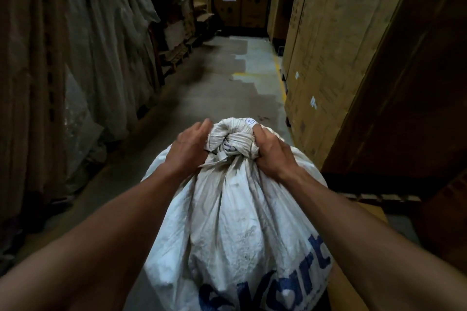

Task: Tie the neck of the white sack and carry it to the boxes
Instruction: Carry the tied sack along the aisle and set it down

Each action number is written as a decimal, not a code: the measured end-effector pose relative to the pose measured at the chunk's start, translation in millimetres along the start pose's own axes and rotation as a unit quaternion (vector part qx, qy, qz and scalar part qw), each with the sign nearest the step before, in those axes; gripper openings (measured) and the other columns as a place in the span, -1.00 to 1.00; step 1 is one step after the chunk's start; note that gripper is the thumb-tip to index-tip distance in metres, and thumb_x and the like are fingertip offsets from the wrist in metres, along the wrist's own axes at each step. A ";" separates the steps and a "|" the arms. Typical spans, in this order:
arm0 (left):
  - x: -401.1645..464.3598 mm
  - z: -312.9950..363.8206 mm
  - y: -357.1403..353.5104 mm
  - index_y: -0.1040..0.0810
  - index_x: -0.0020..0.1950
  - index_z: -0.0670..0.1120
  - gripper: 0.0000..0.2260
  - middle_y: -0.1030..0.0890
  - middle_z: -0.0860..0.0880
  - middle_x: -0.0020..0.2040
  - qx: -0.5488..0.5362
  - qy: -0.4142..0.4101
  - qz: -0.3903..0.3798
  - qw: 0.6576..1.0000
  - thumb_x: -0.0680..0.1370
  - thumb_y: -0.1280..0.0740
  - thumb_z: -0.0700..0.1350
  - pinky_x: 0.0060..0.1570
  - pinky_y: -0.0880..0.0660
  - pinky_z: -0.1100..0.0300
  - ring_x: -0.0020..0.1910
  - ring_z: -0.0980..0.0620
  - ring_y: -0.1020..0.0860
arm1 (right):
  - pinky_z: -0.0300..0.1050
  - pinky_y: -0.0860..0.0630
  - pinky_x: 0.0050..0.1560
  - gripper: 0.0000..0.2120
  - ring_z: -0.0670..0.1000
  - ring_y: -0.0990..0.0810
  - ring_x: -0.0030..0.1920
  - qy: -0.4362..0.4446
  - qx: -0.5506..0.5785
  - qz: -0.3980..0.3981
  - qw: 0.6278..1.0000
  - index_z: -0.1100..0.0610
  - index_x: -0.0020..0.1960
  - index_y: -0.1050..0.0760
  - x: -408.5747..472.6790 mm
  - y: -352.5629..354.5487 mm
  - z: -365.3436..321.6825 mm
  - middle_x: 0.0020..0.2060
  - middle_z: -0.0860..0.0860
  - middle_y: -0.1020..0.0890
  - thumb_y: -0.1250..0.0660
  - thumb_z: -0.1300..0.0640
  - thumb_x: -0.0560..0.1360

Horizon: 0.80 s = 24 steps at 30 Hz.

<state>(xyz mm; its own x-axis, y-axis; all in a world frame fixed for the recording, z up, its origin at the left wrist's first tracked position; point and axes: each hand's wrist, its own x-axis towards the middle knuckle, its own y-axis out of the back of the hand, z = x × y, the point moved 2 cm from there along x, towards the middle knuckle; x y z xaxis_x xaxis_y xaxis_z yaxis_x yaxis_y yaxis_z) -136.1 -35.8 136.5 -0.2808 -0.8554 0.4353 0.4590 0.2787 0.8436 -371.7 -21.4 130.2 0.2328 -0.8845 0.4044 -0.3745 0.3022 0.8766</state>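
A: Where is the white sack?

B: Low in the middle of the view, full and rounded, between the two forearms. Blue lettering shows on its near lower side. Whether it rests on the floor or is lifted, I cannot tell.

A: And its neck?

B: The neck is gathered and twisted into a knot at the top of the sack, on its far side from the person.

A: What is the left hand doing?

B: It sits on the left of the knot, back of the hand up, wrist bent down. Its fingers curl over the bunched cloth and grasp it.

A: The right hand?

B: On the right of the knot, mirrored. Its fingers are clenched around the twisted fabric, knuckles up, thumb side toward the knot. Both forearms reach forward from the lower corners and meet at the sack's top.

A: What lies around the sack?

B: Beyond it, a grey concrete aisle runs away. To the right of the sack stand tall cardboard boxes, close beside it. To its left, racks hold goods wrapped in plastic sheeting. More cartons close the aisle far beyond the sack.
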 end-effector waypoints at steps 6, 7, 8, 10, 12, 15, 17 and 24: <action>71.6 52.2 147.7 -0.40 0.20 0.11 -0.61 -0.47 0.01 0.01 0.039 -0.004 0.022 0.999 0.47 -0.46 -0.13 -0.28 -0.55 -0.06 -0.04 -0.25 -0.60 | 0.13 -0.58 -0.09 -0.66 0.26 -0.61 0.05 0.017 -0.047 0.064 0.997 0.13 0.25 -0.37 66.8 146.6 -51.1 0.05 0.10 -0.58 -0.33 0.23 0.51; 83.4 61.9 172.8 -0.40 0.24 0.13 -0.58 -0.46 0.02 0.02 0.047 -0.009 0.025 0.999 0.47 -0.46 -0.14 -0.30 -0.54 -0.04 -0.03 -0.24 -0.60 | 0.13 -0.57 -0.10 -0.68 0.25 -0.61 0.02 0.017 -0.053 0.073 0.996 0.12 0.24 -0.37 76.7 171.4 -60.3 0.03 0.10 -0.58 -0.32 0.24 0.51; 93.9 69.7 193.6 -0.40 0.28 0.15 -0.54 -0.46 0.01 0.02 0.052 -0.017 0.030 0.998 0.47 -0.46 -0.15 -0.31 -0.54 -0.03 -0.03 -0.23 -0.60 | 0.13 -0.57 -0.11 -0.69 0.25 -0.60 0.00 0.018 -0.060 0.083 0.995 0.12 0.23 -0.37 85.9 191.7 -67.2 0.02 0.09 -0.57 -0.32 0.24 0.51; 115.4 87.0 241.8 -0.41 0.37 0.15 -0.50 -0.47 0.00 0.05 0.057 -0.037 0.040 0.997 0.49 -0.44 -0.15 -0.31 -0.55 -0.03 -0.02 -0.20 -0.59 | 0.13 -0.56 -0.12 -0.69 0.24 -0.59 -0.04 0.018 -0.066 0.095 0.993 0.10 0.21 -0.36 105.1 237.9 -82.8 -0.01 0.08 -0.56 -0.33 0.26 0.51; 133.7 104.2 287.7 -0.42 0.45 0.15 -0.50 -0.49 -0.01 0.09 0.070 -0.054 0.047 0.995 0.53 -0.41 -0.11 -0.27 -0.58 -0.05 0.00 -0.17 -0.58 | 0.12 -0.54 -0.14 -0.68 0.23 -0.58 -0.05 0.016 -0.076 0.110 0.991 0.08 0.20 -0.34 121.8 281.9 -99.2 -0.03 0.07 -0.54 -0.33 0.27 0.51; 156.1 122.7 342.0 -0.38 0.49 0.16 -0.45 -0.48 -0.01 0.13 0.088 -0.061 0.051 0.993 0.53 -0.40 -0.13 -0.26 -0.60 -0.07 0.02 -0.16 -0.57 | 0.11 -0.52 -0.14 -0.68 0.22 -0.59 -0.05 0.015 -0.081 0.126 0.989 0.07 0.19 -0.35 142.4 337.9 -119.5 -0.04 0.07 -0.54 -0.33 0.28 0.50; 168.6 133.1 373.5 -0.34 0.50 0.17 -0.42 -0.47 -0.02 0.15 0.099 -0.063 0.048 0.992 0.52 -0.39 -0.15 -0.26 -0.61 -0.10 0.03 -0.16 -0.56 | 0.11 -0.52 -0.15 -0.70 0.23 -0.59 -0.06 0.018 -0.083 0.136 0.987 0.07 0.15 -0.35 153.3 371.6 -132.9 -0.06 0.08 -0.55 -0.33 0.30 0.50; 203.0 161.8 464.7 -0.33 0.52 0.14 -0.47 -0.49 -0.07 0.14 0.112 -0.092 0.068 0.987 0.52 -0.20 0.03 -0.23 -0.61 -0.14 0.03 -0.19 -0.57 | 0.10 -0.55 -0.10 -0.69 0.24 -0.61 -0.02 0.026 -0.079 0.169 0.982 0.09 0.25 -0.41 192.6 450.9 -165.7 0.01 0.09 -0.57 -0.35 0.24 0.55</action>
<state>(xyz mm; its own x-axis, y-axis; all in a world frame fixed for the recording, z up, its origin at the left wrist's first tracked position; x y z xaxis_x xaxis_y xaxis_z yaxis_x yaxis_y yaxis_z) -116.2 -9.3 667.8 -0.3875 -0.7154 0.5814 0.3108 0.4924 0.8130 -347.0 3.4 646.6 0.1651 -0.7058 0.6889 -0.2955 0.6310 0.7173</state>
